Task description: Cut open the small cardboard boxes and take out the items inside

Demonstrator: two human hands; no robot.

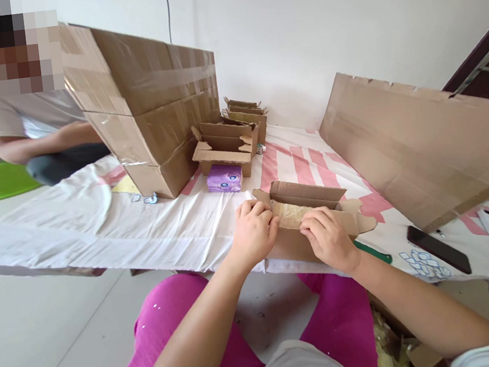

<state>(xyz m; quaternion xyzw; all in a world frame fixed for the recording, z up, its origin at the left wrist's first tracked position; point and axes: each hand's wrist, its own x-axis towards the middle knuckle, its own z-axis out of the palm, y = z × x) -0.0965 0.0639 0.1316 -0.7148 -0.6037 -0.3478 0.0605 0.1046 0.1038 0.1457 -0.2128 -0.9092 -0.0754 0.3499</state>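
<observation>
Your left hand (pixel 256 229), right hand (pixel 328 239) pinch near edge of open carton (pixel 294 245) between them. Green object (pixel 375 252) beside right wrist; phone (pixel 438 248) farther right. Beyond left hand: purple box (pixel 225 178), flapped carton (pixel 223 155); tall carton stack (pixel 151 100) blocks left.

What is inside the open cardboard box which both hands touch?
At the opening of the cardboard box, a wrinkled yellowish film shows between the left hand and right hand; whether it lies inside is unclear. The film and hands hide the bottom.
</observation>
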